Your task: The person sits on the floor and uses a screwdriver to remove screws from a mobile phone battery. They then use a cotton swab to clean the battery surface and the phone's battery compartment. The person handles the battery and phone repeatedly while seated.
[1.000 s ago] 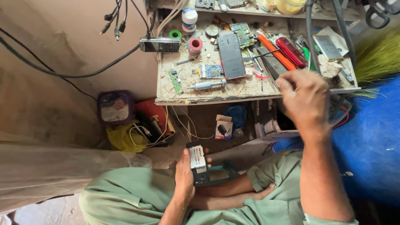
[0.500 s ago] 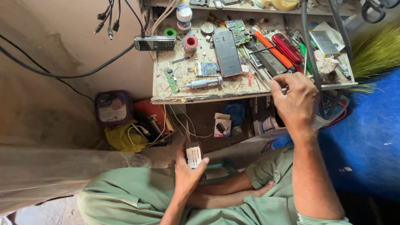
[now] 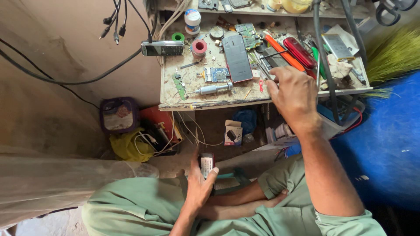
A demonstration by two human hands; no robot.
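My left hand [image 3: 199,185] holds a small phone with its back off [image 3: 207,165], low over my lap, its red edge showing. My right hand [image 3: 294,94] reaches over the front right of a low wooden work table [image 3: 210,104], fingers curled at thin tools near tweezers [image 3: 262,70]. What the fingers hold is hidden. On the table lie a dark phone body [image 3: 236,57], a green circuit board [image 3: 216,74], a grey soldering pen [image 3: 212,89], and an orange tool [image 3: 283,54].
A bar phone [image 3: 162,48] lies at the table's left corner with cables hanging above. Under the table sit a small box [image 3: 233,133], a yellow bag [image 3: 127,146] and a purple-rimmed container [image 3: 119,114]. A blue surface [image 3: 385,140] fills the right.
My right hand has slid left and toward me along the table's front edge. My left hand has tilted the small phone upright, so that its narrow face shows.
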